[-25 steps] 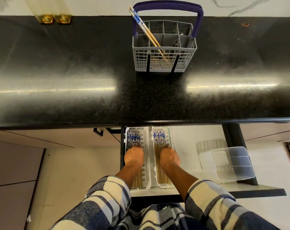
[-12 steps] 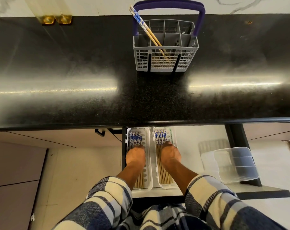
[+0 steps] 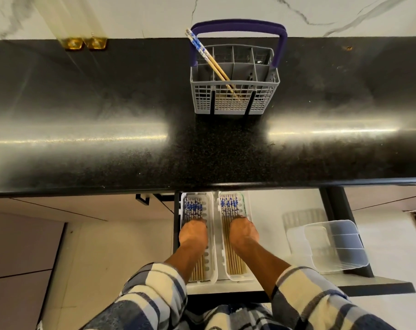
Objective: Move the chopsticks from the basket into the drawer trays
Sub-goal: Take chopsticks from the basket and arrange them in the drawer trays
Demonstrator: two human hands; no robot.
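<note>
Two chopsticks (image 3: 210,60) lean in the basket (image 3: 235,91), blue ends up-left; below it, left hand (image 3: 194,234) and right hand (image 3: 244,233) press trayed chopsticks, grip hidden.

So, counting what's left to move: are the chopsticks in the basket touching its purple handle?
Cannot tell. In the head view the chopsticks cross the handle near its left corner, but overlap alone doesn't prove contact.

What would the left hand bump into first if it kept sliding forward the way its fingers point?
Probably the far end wall of the left tray. The left hand points along the chopsticks lying there, toward the counter edge above. Depth is hard to judge.
</note>
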